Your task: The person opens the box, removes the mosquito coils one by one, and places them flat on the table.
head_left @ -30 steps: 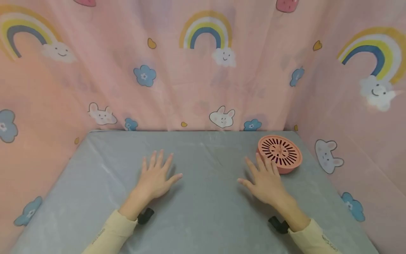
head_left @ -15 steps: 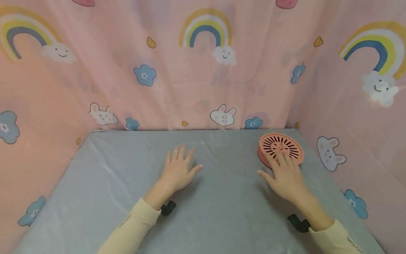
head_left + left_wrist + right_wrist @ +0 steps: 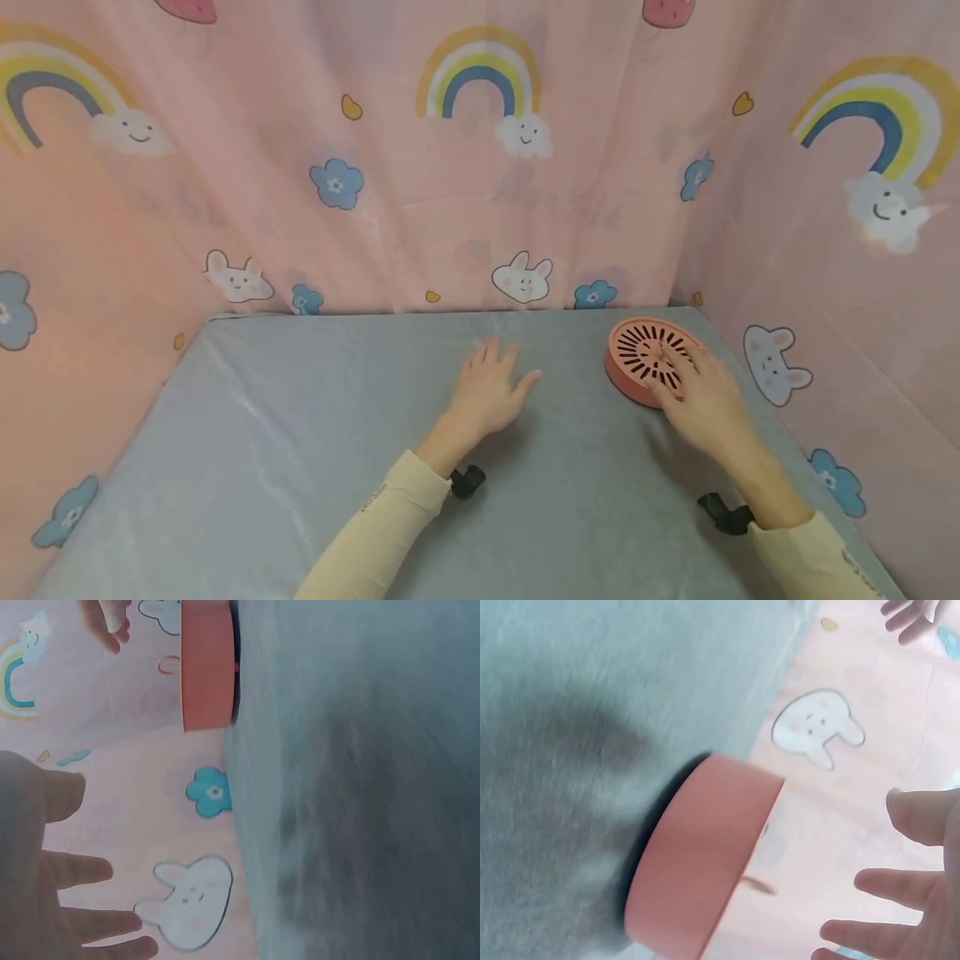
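A round coral box (image 3: 633, 373) with a slotted lid, which looks like a mosquito coil holder, stands at the back right of the table. From its lid rises a small ring (image 3: 169, 665), seen in the left wrist view. My right hand (image 3: 708, 404) hovers over the right side of the lid with its fingers spread; in the right wrist view the fingers are apart from the box. Over the middle of the table floats my left hand (image 3: 487, 396), fingers extended, holding nothing. The box is to the right of it. What is inside the box is hidden.
A grey cloth covers the table (image 3: 300, 433). Pink curtains (image 3: 420, 225) with rainbows, rabbits and flowers enclose the back and both sides. The box stands near the table's right and back edges. A dark camera mount (image 3: 726, 514) sits under the right wrist.
My left hand has moved steadily right across the table. My right hand has moved right and up over the lid of the box. The box has stayed in place.
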{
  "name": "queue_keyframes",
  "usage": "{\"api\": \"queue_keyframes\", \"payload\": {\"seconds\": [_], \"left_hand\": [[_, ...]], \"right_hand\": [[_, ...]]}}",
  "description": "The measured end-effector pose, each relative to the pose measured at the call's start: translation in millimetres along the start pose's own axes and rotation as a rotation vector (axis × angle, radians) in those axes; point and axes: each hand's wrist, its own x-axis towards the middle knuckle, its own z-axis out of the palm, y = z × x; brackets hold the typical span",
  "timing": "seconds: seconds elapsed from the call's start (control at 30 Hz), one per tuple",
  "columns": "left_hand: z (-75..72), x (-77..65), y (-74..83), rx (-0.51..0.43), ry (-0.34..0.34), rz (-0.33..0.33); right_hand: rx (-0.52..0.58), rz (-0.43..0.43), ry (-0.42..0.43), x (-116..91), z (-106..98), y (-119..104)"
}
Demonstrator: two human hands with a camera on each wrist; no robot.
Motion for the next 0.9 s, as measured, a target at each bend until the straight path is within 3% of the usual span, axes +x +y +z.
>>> {"api": "queue_keyframes", "payload": {"seconds": [0.2,0.4,0.63,0.9], "left_hand": [[15.2,17.5,17.0,-0.063,0.035,0.015],[36.5,36.3,32.7,-0.118,0.092,0.034],[60.9,53.0,48.7,-0.240,0.129,0.002],[80.2,64.3,67.8,-0.431,0.052,-0.042]], "right_hand": [[0.014,0.078,0.037,7.8,2.4,16.6],[0.036,0.145,0.008,16.2,4.3,35.1],[0.118,0.219,-0.036,24.8,5.4,52.2],[0.180,0.229,-0.043,25.1,12.6,77.8]]}}
